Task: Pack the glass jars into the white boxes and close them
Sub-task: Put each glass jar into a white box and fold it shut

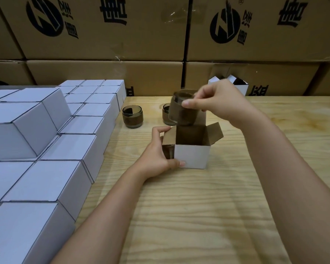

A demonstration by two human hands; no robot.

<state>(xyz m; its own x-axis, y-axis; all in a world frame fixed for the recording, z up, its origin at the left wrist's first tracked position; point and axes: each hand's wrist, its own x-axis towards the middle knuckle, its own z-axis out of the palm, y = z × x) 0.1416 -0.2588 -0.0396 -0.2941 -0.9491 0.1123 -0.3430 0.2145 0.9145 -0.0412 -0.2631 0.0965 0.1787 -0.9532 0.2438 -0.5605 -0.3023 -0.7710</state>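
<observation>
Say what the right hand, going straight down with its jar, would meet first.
Probably the open white box: the right hand pinches the jar by its rim above the opening, which the left hand steadies. Depth is unclear, so it might catch a flap.

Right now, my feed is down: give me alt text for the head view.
The right hand holds a glass jar by its rim above an open white box, which the left hand steadies on the wooden table. Two more jars stand behind it; closed white boxes are stacked at left, brown cartons behind.
</observation>
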